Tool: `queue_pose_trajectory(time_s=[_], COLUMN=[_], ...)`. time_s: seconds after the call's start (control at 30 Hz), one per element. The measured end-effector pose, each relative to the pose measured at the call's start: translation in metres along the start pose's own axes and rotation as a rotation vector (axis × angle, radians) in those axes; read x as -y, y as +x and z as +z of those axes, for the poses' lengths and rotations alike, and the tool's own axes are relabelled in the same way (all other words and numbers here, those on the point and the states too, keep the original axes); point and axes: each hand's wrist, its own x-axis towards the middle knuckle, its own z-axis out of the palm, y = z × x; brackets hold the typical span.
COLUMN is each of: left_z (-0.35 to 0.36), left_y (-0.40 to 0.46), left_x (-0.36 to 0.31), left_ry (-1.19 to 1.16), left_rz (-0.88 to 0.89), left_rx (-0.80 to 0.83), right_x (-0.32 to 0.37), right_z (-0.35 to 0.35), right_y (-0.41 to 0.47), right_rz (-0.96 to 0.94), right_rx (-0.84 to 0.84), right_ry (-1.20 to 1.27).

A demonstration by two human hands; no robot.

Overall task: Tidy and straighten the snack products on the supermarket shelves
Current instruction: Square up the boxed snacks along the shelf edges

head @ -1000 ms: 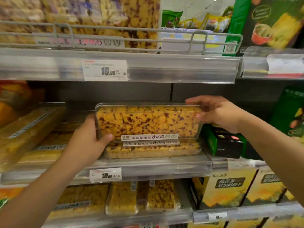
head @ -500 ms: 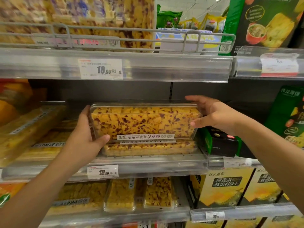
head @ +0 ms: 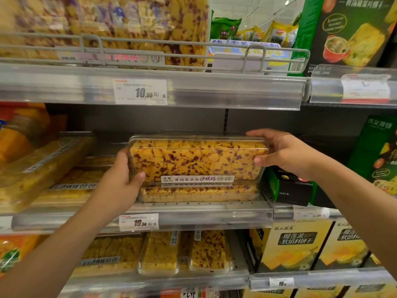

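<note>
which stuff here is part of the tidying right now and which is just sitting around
In the job:
- clear snack box, held at both ends
- left hand
- right hand
- matching box underneath

Just sitting around:
- black and green box
- durian cartons
- price tag

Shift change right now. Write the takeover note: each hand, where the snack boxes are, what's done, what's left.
Left hand grips the left end of the clear snack box; right hand grips its right end.
The box sits on a matching box on the middle shelf, label facing front.
Done: box stacked, roughly square.
Left: release it; the tilted box to the left likely needs straightening.
</note>
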Motion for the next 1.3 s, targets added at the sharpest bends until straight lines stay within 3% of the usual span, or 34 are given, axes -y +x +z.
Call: queue_pose_trajectory(time_s=[0.3, 0.6, 0.77, 0.97, 1.03, 1.2, 1.3], left_z=[-0.003, -0.005, -0.015, -0.053, -0.067, -0.105, -0.133], left_y=[-0.002, -0.005, -0.022, -0.061, -0.068, -0.075, -0.073], left_x=[0.001, 0.005, 0.014, 0.044, 0.065, 0.116, 0.139], left_ry=[-0.056, -0.108, -0.054, -0.092, -0.225, -0.689, -0.894], left_rz=[-0.045, 0.015, 0.191, 0.359, 0.279, -0.238, -0.444], left_rx=[0.017, 0.019, -0.117, -0.161, -0.134, -0.021, 0.034], right_x=[0.004, 0.017, 0.054, 0.096, 0.11, 0.136, 0.146], right_z=[0.002, 0.01, 0.042, 0.136, 0.173, 0.273, 0.325], right_y=[-0.004, -0.006, -0.012, -0.013, -0.007, 0.022, 0.041], right_rz=[-0.009, -0.018, -0.281, -0.588, -0.675, -0.739, -0.723], right_rx=[0.036, -0.027, -0.175, -0.048, -0.004, 0.132, 0.174], right_ry=[0.037, -0.171, -0.864, -0.916, -0.859, -0.764, -0.739])
